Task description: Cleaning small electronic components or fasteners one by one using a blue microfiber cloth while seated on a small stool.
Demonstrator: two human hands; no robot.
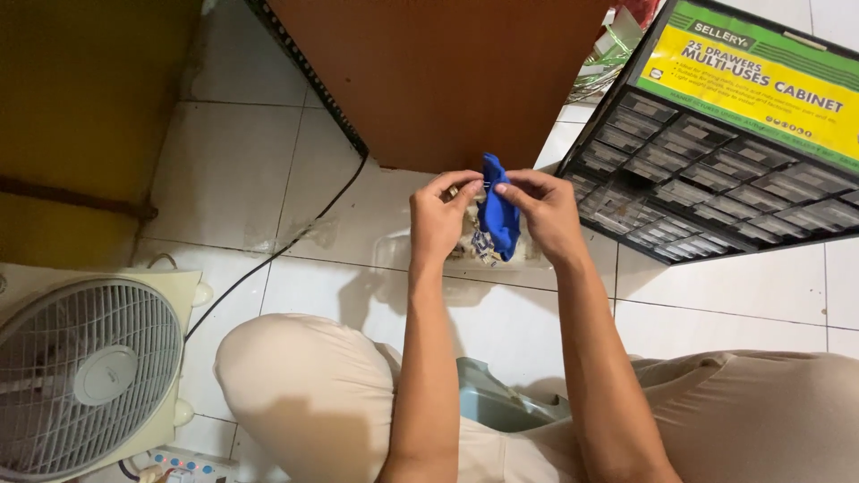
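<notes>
At the centre of the frame, I see my left hand (438,219) and my right hand (546,215) meeting fingertip to fingertip, both pinching the top edge of a small blue pouch (498,215) of soft plastic or fabric, which hangs down between them just above the middle of the picture. Both grasps are closed on that pouch, thumbs and forefingers pressed together at its mouth. To handle it well, I judge the pinch should stay light and even on both sides, with the pouch kept over the clear tray (394,250) lying on the floor directly below, so anything small that drops lands there. Under the pouch sit some small pale bits in the tray, but I cannot make out what they are. Moving outward, a black multi-drawer parts cabinet (716,188) with a yellow and green label lies at an angle in the upper right. A brown wooden panel (438,72) fills the upper centre, and a black cable (295,234) runs from it across the white tiled floor (242,170). A white box fan (85,376) sits lower left, cut off by the frame edge. My knees in beige trousers fill the bottom, and a grey-green object (497,402) between them is mostly hidden by my forearms.
</notes>
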